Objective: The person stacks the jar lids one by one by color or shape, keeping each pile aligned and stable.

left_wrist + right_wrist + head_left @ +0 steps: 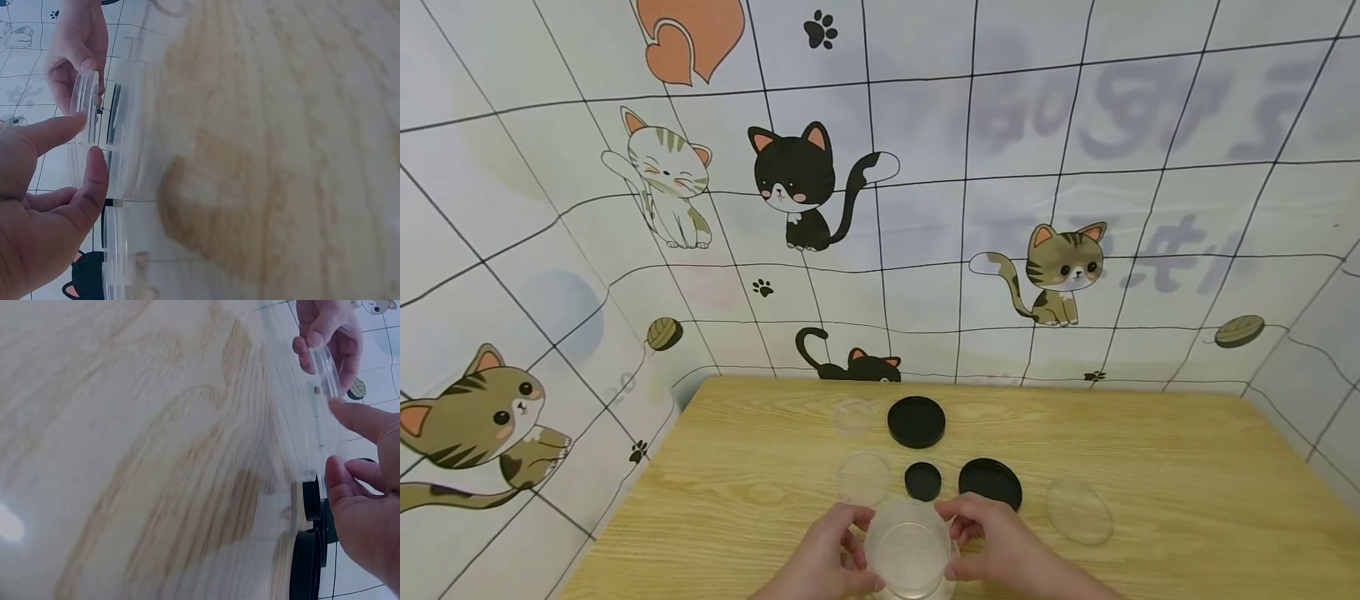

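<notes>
Both hands hold a clear, shallow round dish [908, 546] close over another clear round dish [953, 575], overlapping it in the head view. My left hand [831, 554] grips its left rim between thumb and fingers. On the opposite rim, my right hand [996, 542] does the same. Seen edge-on in the left wrist view, the held dish [84, 125] has thin ridged walls, with a larger clear dish [131, 137] beside it. Fingertips of the right hand [369, 469] pinch the clear edge in the right wrist view.
Beyond the hands on the wooden table [737, 467] lie a large black round piece [917, 422], a small black one [922, 482] and a black shallow dish [991, 483]. Clear discs lie at the back [853, 417], nearer left [863, 479] and right [1078, 511]. A cat-print curtain [925, 208] hangs behind.
</notes>
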Demonstrator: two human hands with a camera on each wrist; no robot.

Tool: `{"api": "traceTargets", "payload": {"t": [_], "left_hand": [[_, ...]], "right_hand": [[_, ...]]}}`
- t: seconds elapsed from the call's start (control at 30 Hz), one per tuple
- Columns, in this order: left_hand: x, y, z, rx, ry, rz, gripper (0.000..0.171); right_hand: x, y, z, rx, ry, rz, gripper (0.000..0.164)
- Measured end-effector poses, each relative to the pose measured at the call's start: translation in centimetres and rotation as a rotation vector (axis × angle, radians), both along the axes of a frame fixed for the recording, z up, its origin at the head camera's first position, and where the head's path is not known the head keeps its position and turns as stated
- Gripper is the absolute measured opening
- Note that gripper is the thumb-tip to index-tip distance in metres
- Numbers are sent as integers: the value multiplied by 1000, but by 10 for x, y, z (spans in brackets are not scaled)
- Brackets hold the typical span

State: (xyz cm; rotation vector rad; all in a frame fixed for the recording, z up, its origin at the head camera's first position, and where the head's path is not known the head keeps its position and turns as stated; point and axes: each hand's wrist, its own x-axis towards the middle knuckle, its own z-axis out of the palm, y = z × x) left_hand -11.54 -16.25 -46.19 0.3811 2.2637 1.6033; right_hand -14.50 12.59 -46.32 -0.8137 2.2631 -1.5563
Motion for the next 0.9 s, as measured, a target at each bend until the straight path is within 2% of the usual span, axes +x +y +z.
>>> {"api": "traceTargets", "payload": {"t": [0.3, 0.53, 0.77, 0.9], "left_hand": [[2, -3, -6, -41, 39, -25, 64], [1, -4, -10, -79, 16, -27, 65], [0, -5, -17, -77, 65, -47, 64], [-1, -5, -18, -68, 68, -53, 65]], "right_hand": [[5, -6, -4, 43, -7, -17, 57], [5, -7, -7, 50, -56, -5, 58], [7, -9, -9, 69, 31, 14, 58], [7, -11, -8, 118, 31, 6, 59]]}}
